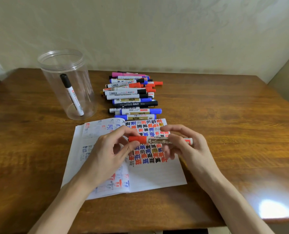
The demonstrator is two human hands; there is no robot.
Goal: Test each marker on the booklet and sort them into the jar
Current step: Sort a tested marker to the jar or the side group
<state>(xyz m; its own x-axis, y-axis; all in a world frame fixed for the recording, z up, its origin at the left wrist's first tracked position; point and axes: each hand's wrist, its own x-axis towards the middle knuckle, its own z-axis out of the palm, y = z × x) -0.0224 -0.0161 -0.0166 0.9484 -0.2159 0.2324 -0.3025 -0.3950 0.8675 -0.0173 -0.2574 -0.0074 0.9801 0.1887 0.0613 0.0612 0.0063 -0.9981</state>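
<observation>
- A red marker [147,140] is held over the booklet [157,176], its cap pinched in the left grip [110,149] and its barrel clamped in the right grip [189,146].
- One black marker [71,95] is kept in the jar [52,78], far left; other markers [132,95] are piled to its right.

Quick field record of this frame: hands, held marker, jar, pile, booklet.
left hand: pinches the cap end of the red marker
right hand: holds the same marker's barrel
red marker: roughly level, above the booklet, cap on
booklet: open on the table, right page full of red, blue and black test marks
jar: clear, upright, no lid, left of the marker pile
jar contents: one black-capped marker, leaning
marker pile: behind the booklet
</observation>
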